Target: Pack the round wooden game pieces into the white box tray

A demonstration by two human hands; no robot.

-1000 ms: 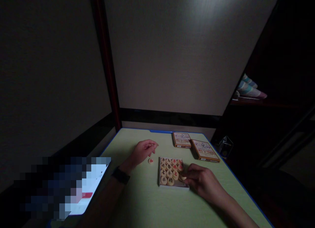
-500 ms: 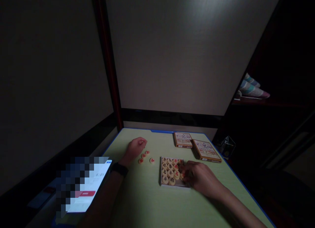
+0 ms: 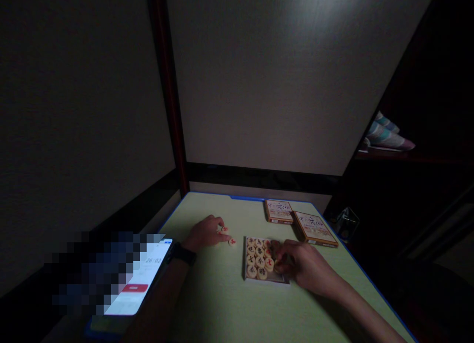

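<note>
A shallow square box (image 3: 245, 264) on the table holds several round wooden Chinese chess pieces (image 3: 260, 261) with black or red characters, set in rows. My right hand (image 3: 296, 261) is at the box's right side, its bent fingertips closed on a Chinese chess piece (image 3: 277, 265) that they partly cover. My left hand (image 3: 207, 232), with a dark band at the wrist, reaches over loose red-marked pieces, thumb and fingers apart around one loose piece (image 3: 224, 229). Another loose piece (image 3: 232, 242) lies by the thumb tip. Pieces under the palm are hidden.
Two flat printed boxes, a nearer one (image 3: 314, 228) and a farther one (image 3: 279, 210), lie at the table's back right. A lit phone-like screen (image 3: 138, 279) stands at the left edge. Walls rise behind and left of the green table (image 3: 215, 303).
My left hand has come down and turned over the loose pieces, unfolding its fingers and covering some of them. My right hand stays at the box. The whole view has shifted slightly.
</note>
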